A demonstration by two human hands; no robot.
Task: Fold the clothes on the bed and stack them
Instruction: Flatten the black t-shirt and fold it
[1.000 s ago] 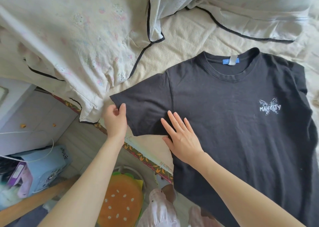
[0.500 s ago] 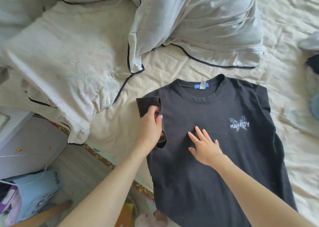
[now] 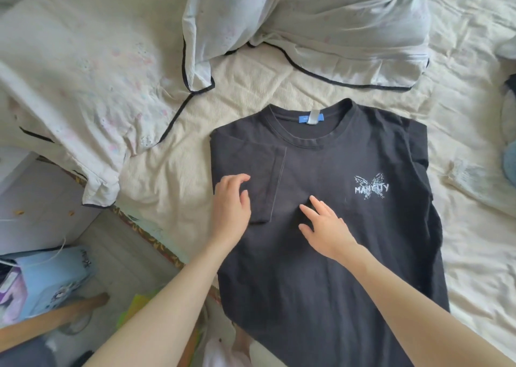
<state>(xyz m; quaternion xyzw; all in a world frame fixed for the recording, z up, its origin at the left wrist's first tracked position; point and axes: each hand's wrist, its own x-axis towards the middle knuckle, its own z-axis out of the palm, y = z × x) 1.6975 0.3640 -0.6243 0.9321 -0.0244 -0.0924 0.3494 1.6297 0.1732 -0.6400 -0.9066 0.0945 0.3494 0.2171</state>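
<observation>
Black T-shirt (image 3: 335, 241) lies face up on the bed (image 3: 251, 87), collar at the far end, hem running off the near edge of view. Left sleeve (image 3: 251, 176) is folded inward over the chest.

Left hand (image 3: 231, 210) rests on the folded sleeve, fingers loosely bent, gripping nothing. Right hand (image 3: 326, 227) lies flat on the chest just right of the sleeve's edge, fingers spread and straight, holding nothing.

Risks, as judged:
- The sleeve's fold is held only by the left hand's weight; lifting off quickly could let it spring back or skew.
- The shirt's near left part sits close to the bed's edge; dragging the fabric nearward could pull it over the side.
- The right side looks tucked unevenly, so a matching fold may come out lopsided.
- Pillow (image 3: 321, 25) and quilt (image 3: 78, 67) crowd the far side, leaving little room for a stack.

Hard to make out:
- The hem and lower shirt are cut off by the frame and the forearms.
- Whether the right sleeve is folded under cannot be told.
- Other clothes (image 3: 509, 160) at the right border are only slivers, type unclear.
</observation>
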